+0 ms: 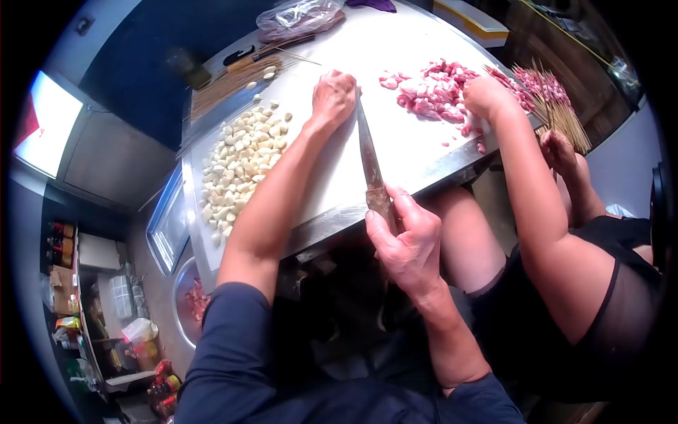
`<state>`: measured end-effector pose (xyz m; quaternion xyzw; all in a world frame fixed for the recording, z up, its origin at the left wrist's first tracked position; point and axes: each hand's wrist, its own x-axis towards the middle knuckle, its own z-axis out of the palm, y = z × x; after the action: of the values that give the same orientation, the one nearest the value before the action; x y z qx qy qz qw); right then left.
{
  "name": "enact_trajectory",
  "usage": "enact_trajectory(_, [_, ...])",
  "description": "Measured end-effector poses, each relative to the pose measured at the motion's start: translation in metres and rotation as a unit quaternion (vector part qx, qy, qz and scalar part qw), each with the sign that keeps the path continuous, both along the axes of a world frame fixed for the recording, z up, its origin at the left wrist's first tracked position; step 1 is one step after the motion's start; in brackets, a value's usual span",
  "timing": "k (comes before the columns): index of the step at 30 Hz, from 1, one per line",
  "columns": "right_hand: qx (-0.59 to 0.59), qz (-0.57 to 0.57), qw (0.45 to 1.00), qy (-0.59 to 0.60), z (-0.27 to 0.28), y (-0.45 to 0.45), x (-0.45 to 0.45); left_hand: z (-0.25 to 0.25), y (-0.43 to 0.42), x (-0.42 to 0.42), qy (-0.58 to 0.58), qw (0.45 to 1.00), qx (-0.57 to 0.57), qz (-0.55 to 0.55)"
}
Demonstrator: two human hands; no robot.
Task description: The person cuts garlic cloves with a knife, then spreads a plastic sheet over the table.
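Note:
My right hand (pixel 409 244) is wrapped round the worn handle of a long narrow knife (pixel 367 152). Its blade points away from me, over the near part of the white tabletop. Beside the blade's tip, my left hand (pixel 334 99) rests on the table with its fingers curled closed. What those fingers hold, if anything, is hidden. A pile of peeled garlic cloves (pixel 244 155) lies to the left of my left forearm. Cut pieces of pink raw meat (pixel 438 92) are heaped to the right of the knife.
On my right a co-worker's hand (pixel 487 97) touches the meat, while the other hand (pixel 559 152) is near bundled skewers (pixel 572 124). Bare sticks (pixel 229 88) and a plastic bag (pixel 300 18) lie at the back left. A metal bowl (pixel 185 321) stands below the table.

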<state>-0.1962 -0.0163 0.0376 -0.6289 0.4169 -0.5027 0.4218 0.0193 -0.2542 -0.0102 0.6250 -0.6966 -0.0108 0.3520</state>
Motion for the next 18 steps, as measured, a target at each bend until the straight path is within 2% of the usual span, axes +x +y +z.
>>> enact_trajectory(6, [-0.004,0.008,1.000,-0.022,0.001,-0.001,-0.003,0.007,0.133,-0.011,-0.026,0.991,-0.052,-0.122])
enact_trajectory(8, [-0.001,0.016,1.000,-0.012,0.002,0.000,-0.003,0.008,0.172,-0.009,-0.057,0.988,-0.076,-0.119])
enact_trajectory(10, [-0.009,0.011,1.000,0.007,0.004,0.001,0.000,0.010,0.191,0.000,-0.062,0.990,-0.050,-0.116])
enact_trajectory(13, [-0.001,0.028,0.999,0.032,0.006,0.006,0.004,0.011,0.213,-0.001,-0.055,0.995,-0.079,-0.032])
enact_trajectory(14, [0.004,0.029,0.999,0.034,0.004,0.007,0.006,0.013,0.214,-0.003,-0.073,0.990,-0.124,-0.018])
enact_trajectory(16, [-0.011,0.022,1.000,0.006,-0.001,0.005,0.008,0.015,0.222,-0.005,-0.020,0.993,-0.116,0.010])
enact_trajectory(18, [-0.013,0.023,1.000,0.014,-0.004,0.003,0.009,0.018,0.233,-0.004,-0.040,0.993,-0.114,0.015])
